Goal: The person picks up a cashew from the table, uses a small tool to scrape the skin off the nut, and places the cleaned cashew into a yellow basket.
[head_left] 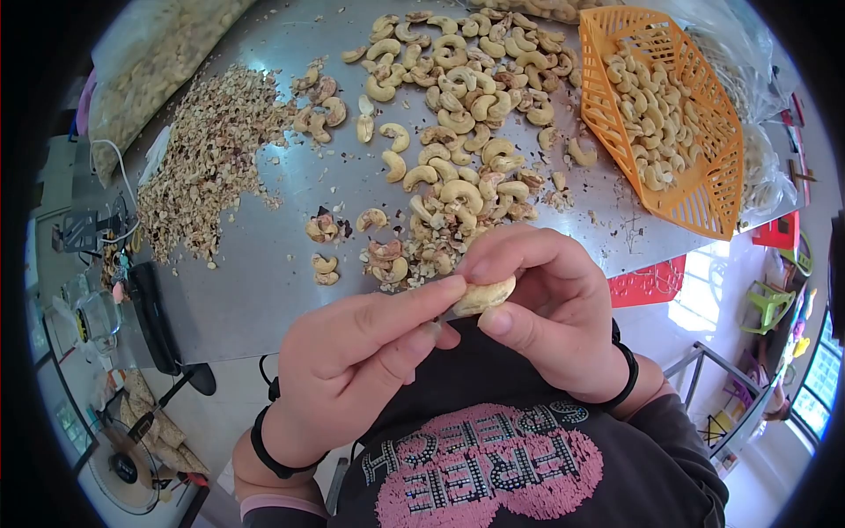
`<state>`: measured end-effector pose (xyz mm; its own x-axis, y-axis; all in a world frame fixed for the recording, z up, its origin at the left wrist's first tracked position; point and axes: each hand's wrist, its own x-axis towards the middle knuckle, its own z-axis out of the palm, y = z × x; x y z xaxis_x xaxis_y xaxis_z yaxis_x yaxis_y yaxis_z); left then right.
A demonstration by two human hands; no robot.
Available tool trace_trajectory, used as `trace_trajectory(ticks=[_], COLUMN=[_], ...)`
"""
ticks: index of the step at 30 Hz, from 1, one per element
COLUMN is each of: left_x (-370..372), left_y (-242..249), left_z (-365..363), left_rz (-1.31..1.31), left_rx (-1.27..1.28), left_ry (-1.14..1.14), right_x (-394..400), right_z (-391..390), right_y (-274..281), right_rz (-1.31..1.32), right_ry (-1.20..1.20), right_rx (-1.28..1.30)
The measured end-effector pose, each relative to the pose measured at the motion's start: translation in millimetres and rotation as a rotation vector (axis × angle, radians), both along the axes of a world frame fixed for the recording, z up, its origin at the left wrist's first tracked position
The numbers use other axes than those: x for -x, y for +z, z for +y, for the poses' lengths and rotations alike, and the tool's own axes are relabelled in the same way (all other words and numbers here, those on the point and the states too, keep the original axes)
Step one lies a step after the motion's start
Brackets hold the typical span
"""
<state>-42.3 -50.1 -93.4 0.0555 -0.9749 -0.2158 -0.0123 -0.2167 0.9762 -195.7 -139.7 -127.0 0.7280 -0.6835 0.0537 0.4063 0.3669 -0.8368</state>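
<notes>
Just beyond my chest, my right hand (546,308) pinches a pale cashew (486,297) between thumb and fingers. My left hand (361,352) is closed beside it, with its index fingertip at the cashew's left end. A small dark, shiny bit shows near the left thumb tip, too little to name. Past my hands, a heap of whole cashews (462,194) spreads over the metal table (299,238), some with brown skin left on. Small clusters of browner cashews (321,227) lie to the left of the heap.
An orange slatted basket (717,198) with pale cashews stands at right. Broken cashew bits and skins (211,150) are piled at left, near a clear bag of nuts (158,62). A red stool (651,282) shows under the table's right edge.
</notes>
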Motion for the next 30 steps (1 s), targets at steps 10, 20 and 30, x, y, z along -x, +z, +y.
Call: trace_trajectory(ticks=[10, 20, 30], left_x=[3.6, 6.4, 6.8], left_y=[-1.2, -2.9, -3.1], left_z=[-2.6, -3.5, -3.5], left_rz=[-0.305, -0.406, -0.363], left_rx=[0.156, 0.198, 0.224], left_ry=[-0.028, -0.014, 0.046], right_x=[0.9, 1.2, -0.2], right_z=[1.1, 2.0, 3.3], right_y=[-4.0, -6.8, -3.1], right_rz=[0.083, 0.084, 0.075], right_ry=[-0.058, -0.078, -0.077], right_rx=[0.063, 0.139, 0.109])
